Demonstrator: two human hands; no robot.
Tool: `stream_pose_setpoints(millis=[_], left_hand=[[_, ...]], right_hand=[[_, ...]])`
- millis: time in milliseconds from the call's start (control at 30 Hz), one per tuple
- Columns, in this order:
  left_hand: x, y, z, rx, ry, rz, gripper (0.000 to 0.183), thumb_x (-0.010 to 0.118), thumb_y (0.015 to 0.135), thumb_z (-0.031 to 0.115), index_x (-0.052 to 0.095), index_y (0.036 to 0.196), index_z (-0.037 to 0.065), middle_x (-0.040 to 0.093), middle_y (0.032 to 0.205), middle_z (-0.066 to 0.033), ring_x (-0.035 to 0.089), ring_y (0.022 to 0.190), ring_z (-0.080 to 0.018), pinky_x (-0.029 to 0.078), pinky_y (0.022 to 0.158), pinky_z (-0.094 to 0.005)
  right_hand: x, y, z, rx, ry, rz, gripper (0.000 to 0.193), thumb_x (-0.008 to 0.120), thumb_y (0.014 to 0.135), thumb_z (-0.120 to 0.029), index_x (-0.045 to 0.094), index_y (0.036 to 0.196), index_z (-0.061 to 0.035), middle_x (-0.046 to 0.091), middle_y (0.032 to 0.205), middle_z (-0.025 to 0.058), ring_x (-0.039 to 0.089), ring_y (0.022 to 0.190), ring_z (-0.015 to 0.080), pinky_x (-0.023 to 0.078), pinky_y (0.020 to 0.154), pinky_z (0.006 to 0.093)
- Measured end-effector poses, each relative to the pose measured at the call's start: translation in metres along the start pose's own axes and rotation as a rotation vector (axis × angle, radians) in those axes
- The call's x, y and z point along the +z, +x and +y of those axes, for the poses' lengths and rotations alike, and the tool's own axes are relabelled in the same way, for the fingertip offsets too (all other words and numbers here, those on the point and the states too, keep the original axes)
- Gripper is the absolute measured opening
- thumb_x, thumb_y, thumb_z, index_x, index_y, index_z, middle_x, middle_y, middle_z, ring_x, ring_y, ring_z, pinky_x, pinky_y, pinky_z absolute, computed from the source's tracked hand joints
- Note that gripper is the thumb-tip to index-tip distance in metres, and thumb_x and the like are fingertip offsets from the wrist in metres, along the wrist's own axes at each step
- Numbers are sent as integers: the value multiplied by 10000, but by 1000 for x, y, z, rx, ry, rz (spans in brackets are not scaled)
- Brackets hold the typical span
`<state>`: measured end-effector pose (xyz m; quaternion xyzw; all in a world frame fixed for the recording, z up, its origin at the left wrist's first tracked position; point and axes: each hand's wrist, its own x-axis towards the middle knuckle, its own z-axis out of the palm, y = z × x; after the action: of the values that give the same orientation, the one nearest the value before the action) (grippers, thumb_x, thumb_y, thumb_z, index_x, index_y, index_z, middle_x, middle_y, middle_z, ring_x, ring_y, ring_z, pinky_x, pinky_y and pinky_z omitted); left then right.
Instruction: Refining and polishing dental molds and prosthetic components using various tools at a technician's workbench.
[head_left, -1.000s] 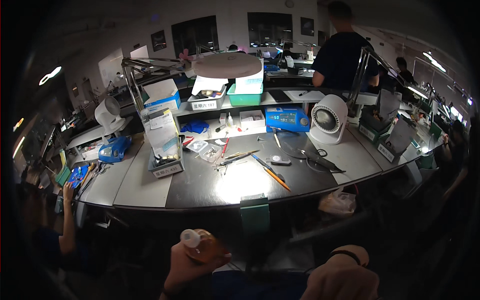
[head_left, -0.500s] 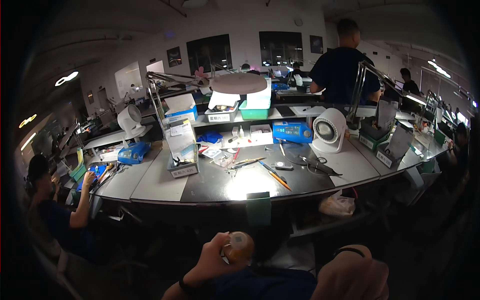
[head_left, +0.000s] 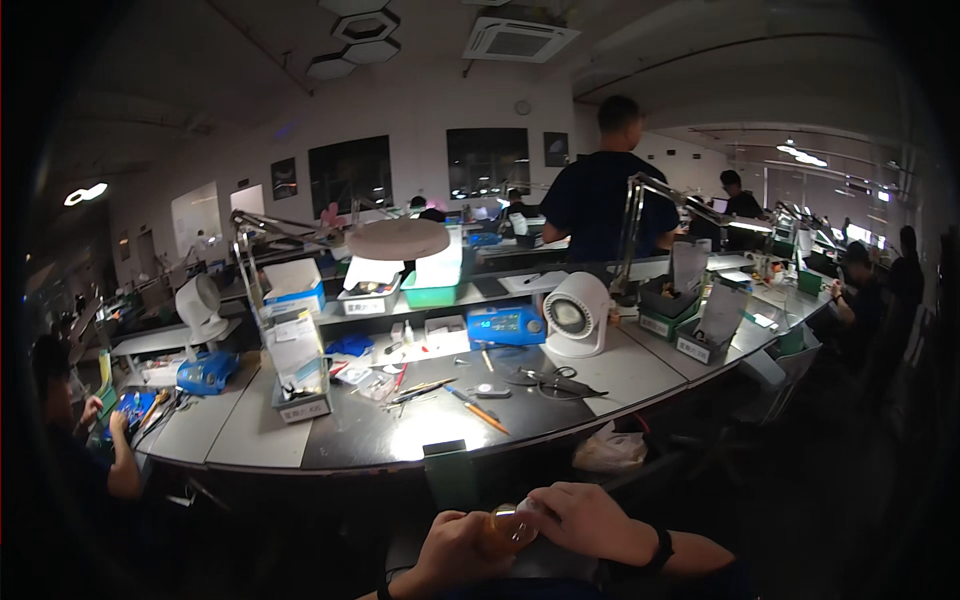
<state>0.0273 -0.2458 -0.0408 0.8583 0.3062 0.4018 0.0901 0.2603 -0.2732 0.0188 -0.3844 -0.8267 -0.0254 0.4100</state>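
In front of my body, below the bench edge, my left hand [head_left: 452,550] is wrapped round a clear bottle [head_left: 508,532] with orange-brown contents. The bottle lies tilted, its top end towards the right. My right hand [head_left: 588,522] closes over that end, fingers pressed together round what looks like the cap. The cap itself is mostly hidden by the fingers.
On the bench [head_left: 340,440] lie an orange-handled tool [head_left: 478,412], a black-handled tool with a cord [head_left: 565,382] and several small tools. A white fan [head_left: 578,315], a blue control unit [head_left: 505,325] and a grey parts box [head_left: 300,380] stand behind. A round lamp [head_left: 398,238] hangs above. A person [head_left: 610,215] stands beyond.
My right hand has come in from the right and closed on the bottle's top end. The bottle has turned in my left hand. My view has tilted up and swung right.
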Motion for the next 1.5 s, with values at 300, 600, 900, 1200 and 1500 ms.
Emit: stream_pose_setpoints(millis=[300, 600, 900, 1200, 1500], left_hand=[[13, 7, -19, -97, -416, -329, 614, 943, 620, 213, 680, 1145, 29, 720, 1000, -146, 710, 917, -251, 564, 842, -372], [24, -1, -2, -193, -229, -172, 587, 926, 565, 198, 680, 1078, 53, 708, 1022, -175, 675, 958, -390, 549, 850, -467], [21, -2, 8, -229, -220, -127, 510, 898, 594, 176, 688, 1047, 70, 712, 952, -172, 695, 908, -376, 560, 822, -455], [21, -10, -18, -312, -755, -338, 534, 890, 646, 131, 687, 1127, 17, 730, 991, -111, 693, 910, -206, 547, 824, -362], [4, 3, 0, -159, -466, -314, 531, 874, 663, 93, 679, 1148, 5, 735, 981, -139, 718, 894, -241, 558, 826, -363]], right_hand=[[-24, -7, 27, -339, 245, -250, 350, 655, 997, -208, 603, 1289, -21, 633, 1122, 142, 649, 1045, 306, 548, 874, 397], [-25, -9, 29, -134, 149, -379, 333, 638, 1001, -239, 621, 1227, 5, 632, 964, 150, 657, 926, 324, 539, 806, 403], [-24, -11, 31, -170, 123, -455, 369, 646, 969, -100, 603, 1323, -6, 643, 1106, 153, 653, 977, 313, 549, 822, 388], [-25, 2, 37, -441, 425, -344, 392, 677, 915, -52, 647, 1305, -27, 636, 1168, 181, 649, 1055, 347, 556, 883, 396], [-28, -1, 24, -249, 195, -439, 385, 662, 995, -250, 637, 1252, 35, 623, 1115, 183, 648, 960, 338, 555, 855, 405]])
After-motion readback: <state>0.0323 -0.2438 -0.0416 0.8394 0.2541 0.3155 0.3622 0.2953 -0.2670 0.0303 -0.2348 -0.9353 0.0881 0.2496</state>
